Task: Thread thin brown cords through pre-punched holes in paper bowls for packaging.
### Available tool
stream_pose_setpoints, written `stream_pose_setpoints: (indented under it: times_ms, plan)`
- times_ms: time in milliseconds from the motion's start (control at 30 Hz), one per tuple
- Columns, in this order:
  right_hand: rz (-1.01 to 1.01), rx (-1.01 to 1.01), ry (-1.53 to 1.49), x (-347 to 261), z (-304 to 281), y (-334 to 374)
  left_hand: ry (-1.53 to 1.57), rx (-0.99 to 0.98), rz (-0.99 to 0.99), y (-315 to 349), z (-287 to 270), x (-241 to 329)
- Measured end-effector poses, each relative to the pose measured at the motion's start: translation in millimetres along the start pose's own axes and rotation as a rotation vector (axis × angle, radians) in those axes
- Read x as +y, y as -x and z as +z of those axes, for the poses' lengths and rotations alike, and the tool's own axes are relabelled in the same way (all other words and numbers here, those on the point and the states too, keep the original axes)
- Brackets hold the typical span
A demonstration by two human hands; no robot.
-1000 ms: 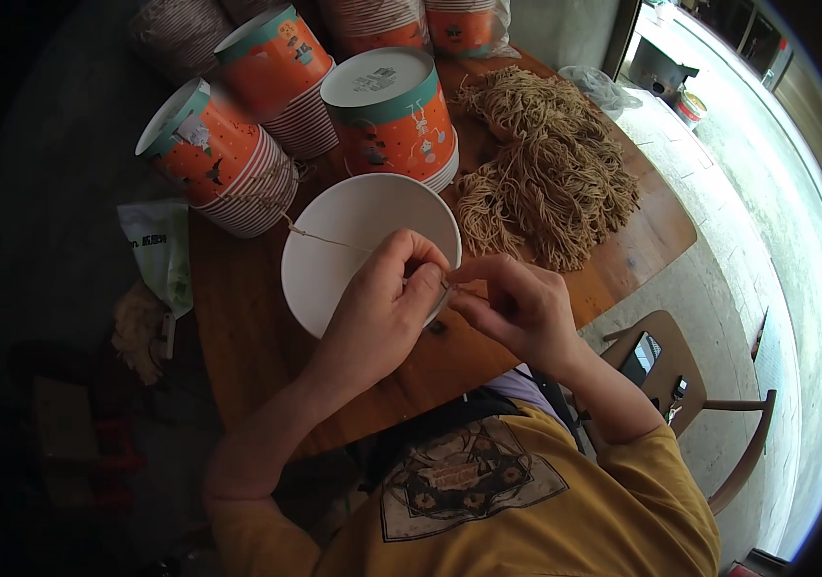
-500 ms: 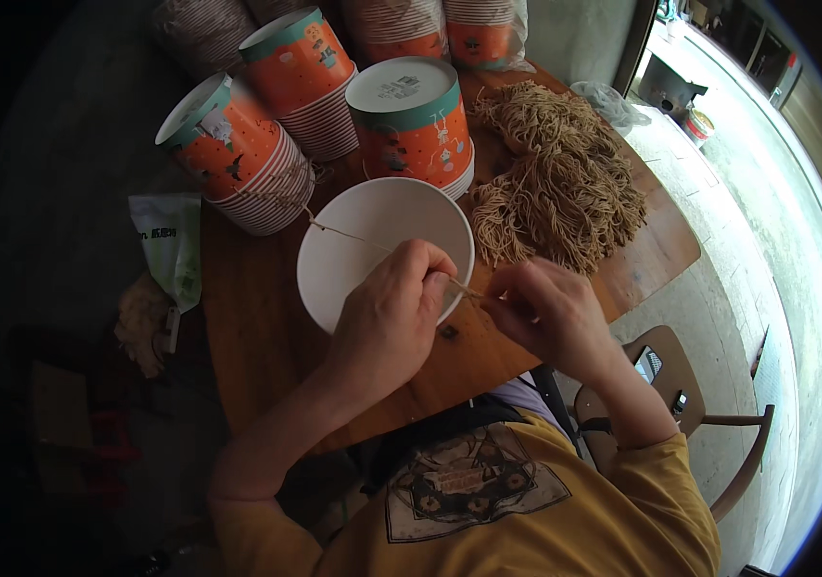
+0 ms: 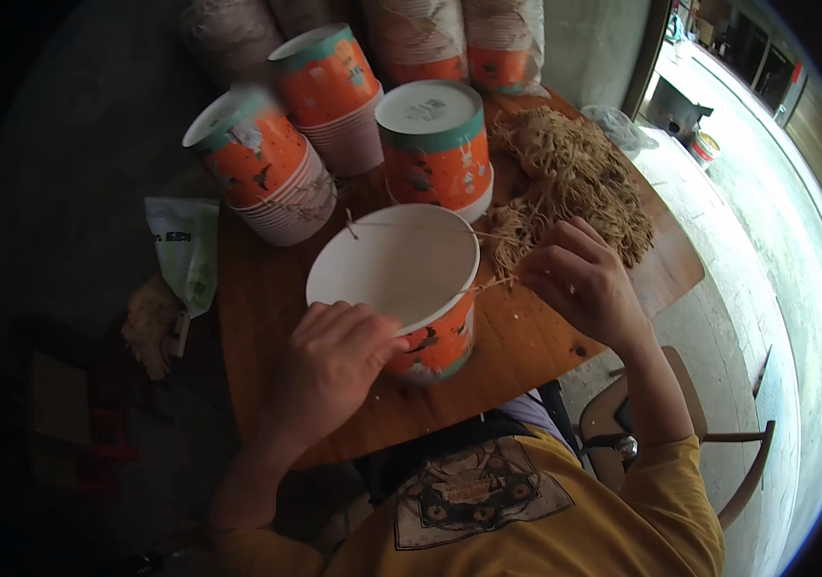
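A paper bucket point(image 3: 430, 356), white inside and orange outside, stands upright on the wooden table in front of me. My left hand point(image 3: 339, 356) is at its near-left rim, fingers bent over the edge and thumb against the outside. Twine point(image 3: 420, 227) runs from the far-left part of the rim across the opening to my right hand point(image 3: 579, 274). Another short length stretches from the right side of the rim to the same hand, whose fingers pinch the twine to the right of the bucket. Behind that hand lies a heap of tan twine pieces point(image 3: 579, 173).
Upside-down stacks of orange buckets stand behind, at the left point(image 3: 257, 163), middle point(image 3: 329, 96) and right point(image 3: 438, 149). Bagged stacks point(image 3: 416, 38) line the wall. A white-green bag point(image 3: 183, 255) hangs by the table's left edge. A wooden chair point(image 3: 680, 385) stands at right.
My left hand has moved off the twine to the bucket's near-left rim. My right hand has drawn twine out to the right. The bucket has tilted, showing more of its orange outside.
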State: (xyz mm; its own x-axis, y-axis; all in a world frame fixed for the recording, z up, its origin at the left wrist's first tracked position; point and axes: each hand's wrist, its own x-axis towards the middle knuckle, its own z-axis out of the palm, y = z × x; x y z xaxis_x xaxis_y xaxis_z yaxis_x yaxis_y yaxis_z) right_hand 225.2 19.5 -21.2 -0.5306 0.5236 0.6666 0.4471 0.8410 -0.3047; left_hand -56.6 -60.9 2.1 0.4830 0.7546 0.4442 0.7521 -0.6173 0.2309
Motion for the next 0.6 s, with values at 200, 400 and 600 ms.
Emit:
stream_pose_setpoints:
  times_ms: [200,400,600]
  plan:
    - [0.091,-0.013,-0.473,-8.9,13.4,-26.9,0.251,0.01,-0.061,-1.3,-29.5,-29.2]
    - [-0.062,0.012,-0.751,-48.4,28.0,-70.5,0.286,-0.066,0.109,2.5,-33.4,-30.0]
    - [-0.22,0.092,-0.733,-79.3,51.2,-88.7,0.551,0.281,-0.016,8.3,-1.0,-9.7]
